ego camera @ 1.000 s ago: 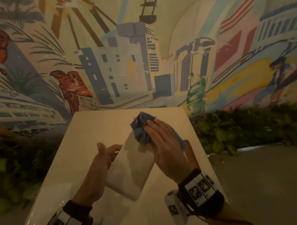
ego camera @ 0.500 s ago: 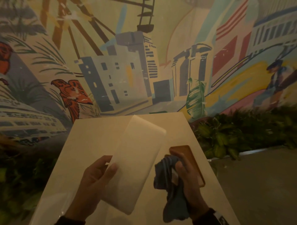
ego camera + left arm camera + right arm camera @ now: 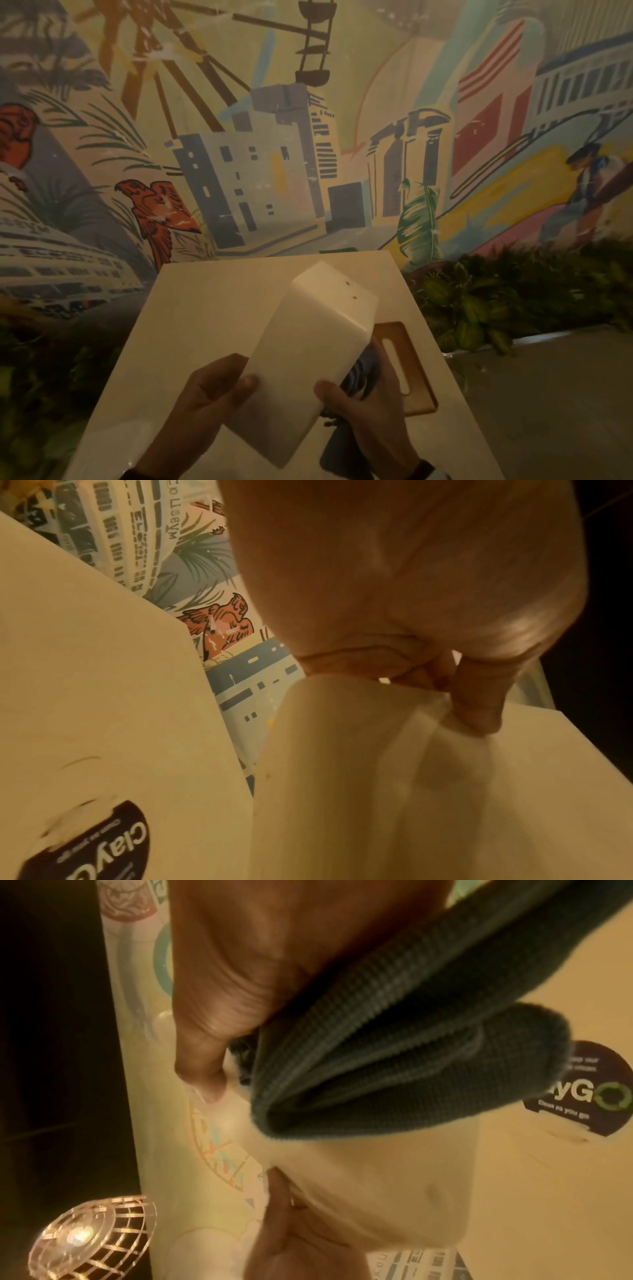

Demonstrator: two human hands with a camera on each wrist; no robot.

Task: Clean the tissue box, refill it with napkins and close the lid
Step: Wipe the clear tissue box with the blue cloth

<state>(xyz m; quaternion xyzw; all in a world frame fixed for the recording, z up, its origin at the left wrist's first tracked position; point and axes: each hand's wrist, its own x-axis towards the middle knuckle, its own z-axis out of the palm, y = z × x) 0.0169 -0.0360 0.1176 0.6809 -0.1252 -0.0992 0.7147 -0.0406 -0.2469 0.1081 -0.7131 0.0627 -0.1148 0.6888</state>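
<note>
A white tissue box point(image 3: 308, 359) is held tilted above the table, its far end face up and speckled with small dark spots. My left hand point(image 3: 219, 394) grips its near left edge, thumb on the top face; the left wrist view shows my fingers point(image 3: 476, 704) curled onto the box point(image 3: 411, 791). My right hand point(image 3: 359, 407) holds a bunched blue cloth point(image 3: 361, 373) against the box's near right side. In the right wrist view the cloth point(image 3: 411, 1042) fills the palm and the thumb presses the box point(image 3: 377, 1177). The brown slotted lid point(image 3: 404, 366) lies flat on the table.
The pale table point(image 3: 212, 308) reaches back to a painted mural wall. A round dark sticker point(image 3: 596, 1091) sits on the tabletop near me. Leafy plants point(image 3: 513, 301) line the right side, with floor beyond. A wire lamp point(image 3: 92, 1237) glows in the right wrist view.
The box has swung round and tipped up, so its far end face shows. My right hand has brought the cloth in against the box's near right side, beside the lid.
</note>
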